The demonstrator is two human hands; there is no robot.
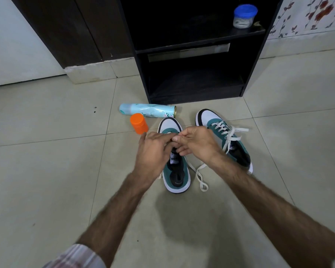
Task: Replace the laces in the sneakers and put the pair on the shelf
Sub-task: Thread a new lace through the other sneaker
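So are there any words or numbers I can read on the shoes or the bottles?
Left sneaker, tongue label under the hands: dark block letters, too blurred to read.
Right sneaker, tongue label: print too small to read.
Spray can lying on the floor: green script, partly hidden, unreadable.
Orange bottle: no text showing.
Blue-lidded jar on the shelf: none readable.

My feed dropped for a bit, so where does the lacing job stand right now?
The right sneaker looks done: laced and tied in a bow. In hand is the left sneaker: both hands, left hand and right hand, work at its eyelets, with the white lace trailing loose on the floor. Left: finish and tie it, then put the pair on the black shelf.
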